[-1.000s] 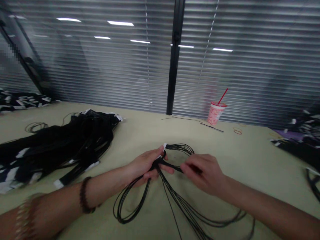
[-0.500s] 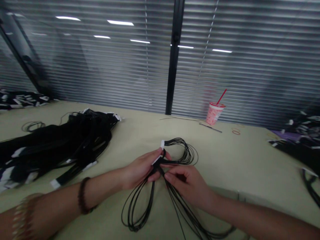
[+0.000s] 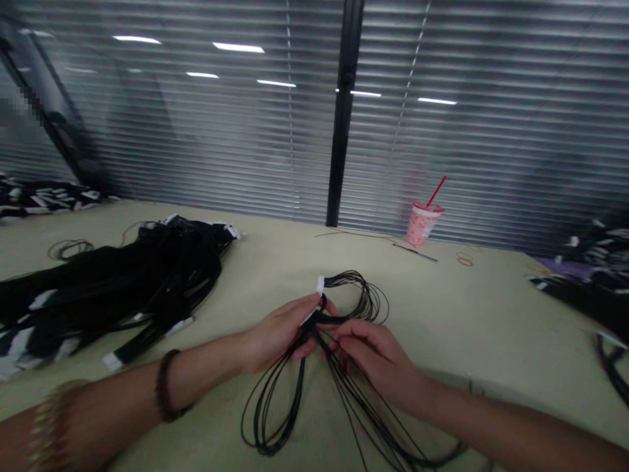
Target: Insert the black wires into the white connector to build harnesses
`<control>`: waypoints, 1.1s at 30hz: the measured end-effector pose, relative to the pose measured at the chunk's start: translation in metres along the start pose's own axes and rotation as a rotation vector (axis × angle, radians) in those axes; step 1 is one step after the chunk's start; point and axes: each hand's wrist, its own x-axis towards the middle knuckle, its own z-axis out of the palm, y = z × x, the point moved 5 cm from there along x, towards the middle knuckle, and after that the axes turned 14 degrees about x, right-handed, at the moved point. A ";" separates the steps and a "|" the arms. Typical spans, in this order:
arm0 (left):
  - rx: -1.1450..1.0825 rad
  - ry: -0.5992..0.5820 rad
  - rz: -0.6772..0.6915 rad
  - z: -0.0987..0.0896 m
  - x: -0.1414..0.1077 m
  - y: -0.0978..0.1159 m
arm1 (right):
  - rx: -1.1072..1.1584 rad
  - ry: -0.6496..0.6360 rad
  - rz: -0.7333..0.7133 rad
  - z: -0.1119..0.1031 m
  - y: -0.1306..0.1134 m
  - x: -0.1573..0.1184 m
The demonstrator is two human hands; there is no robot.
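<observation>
A bundle of thin black cables (image 3: 275, 419) with white connectors is held over the table in the head view. My left hand (image 3: 280, 334) is closed around its middle, with a white connector (image 3: 321, 284) standing up above the thumb. One loop of cable curves out to the right of that connector, another hangs below the hand. My right hand (image 3: 368, 351) pinches thin strands of the bundle just right of the left hand. The longer strands run down to the lower right, under the right forearm.
A heap of black cables (image 3: 162, 275) with white ends lies on the pale table (image 3: 275, 252) at left. At the back right stand a pink cup (image 3: 422, 224) with a straw, a thin pen-like tool (image 3: 415, 252) and rubber bands (image 3: 464, 260). More cables (image 3: 590, 301) lie far right.
My right hand has shifted slightly right and up, and some strands are now spread apart beneath it. My left hand keeps its hold in nearly the same place.
</observation>
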 end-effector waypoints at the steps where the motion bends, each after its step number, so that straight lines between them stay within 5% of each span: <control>1: 0.002 0.005 -0.001 0.000 0.000 0.000 | 0.062 -0.001 0.001 0.000 0.001 0.001; 8: 0.049 0.034 0.002 -0.001 0.000 -0.003 | 0.164 -0.001 0.019 -0.001 0.007 0.009; 24: 0.277 0.046 -0.025 0.001 -0.003 -0.007 | -0.319 0.002 -0.079 0.009 0.006 0.007; 33: 0.285 0.042 -0.013 0.005 -0.003 -0.002 | -0.076 -0.057 -0.020 0.012 0.002 0.010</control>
